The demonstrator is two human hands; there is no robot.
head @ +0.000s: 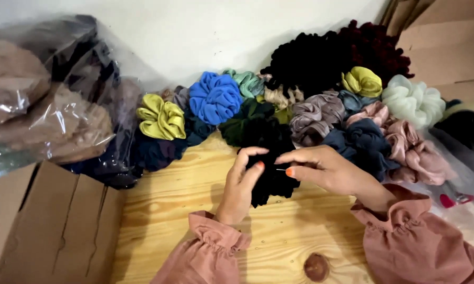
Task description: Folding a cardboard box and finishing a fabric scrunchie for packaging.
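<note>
At far left I see a clear plastic bag (53,100) stuffed with tan and dark fabric pieces, and near left of it a cardboard box (47,221) whose inside I cannot see. At far right stand more cardboard boxes (447,47). A heap of scrunchies (321,100) in many colours runs along the far edge of the wooden desk (168,210), a blue one (215,97) and a yellow-green one (160,118) among them. The black scrunchie (271,179) lies mid-desk, at the near edge of the heap. My left hand (242,184) has its grip closed on it, fingers curled over the fabric. My right hand (326,168) pinches narrowly, thumb and forefinger holding a thin needle-like thing (280,169) against the scrunchie.
</note>
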